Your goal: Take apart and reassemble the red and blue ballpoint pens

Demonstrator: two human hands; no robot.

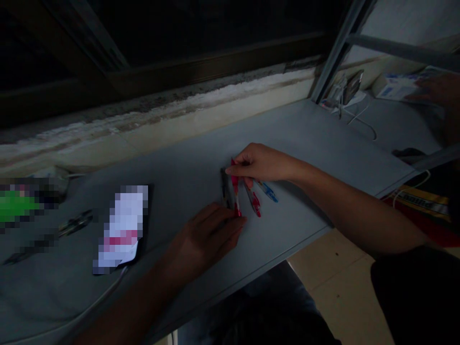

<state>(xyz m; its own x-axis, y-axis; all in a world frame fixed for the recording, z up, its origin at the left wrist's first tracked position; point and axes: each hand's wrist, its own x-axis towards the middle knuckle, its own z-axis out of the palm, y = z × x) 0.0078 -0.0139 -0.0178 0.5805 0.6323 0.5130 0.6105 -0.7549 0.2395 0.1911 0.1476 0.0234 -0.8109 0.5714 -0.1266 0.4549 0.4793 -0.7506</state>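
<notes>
On the grey desk (309, 143) lie several pens close together. My right hand (260, 163) pinches the upper end of a red pen (236, 191), which stands tilted with its tip toward my left hand. My left hand (204, 235) lies against the lower end of that pen, its fingers over a dark pen (224, 188). Whether it grips either one is hard to see. A second red pen (253, 201) and a blue pen (268, 191) lie just below my right wrist.
A pixelated phone (122, 225) with a cable lies left of my hands, near blurred items. At the far right, another person's hand (431, 91) is by a white box (398, 86). A window ledge (161, 115) runs along the desk's back, and a tiled floor (341, 282) shows below its front edge.
</notes>
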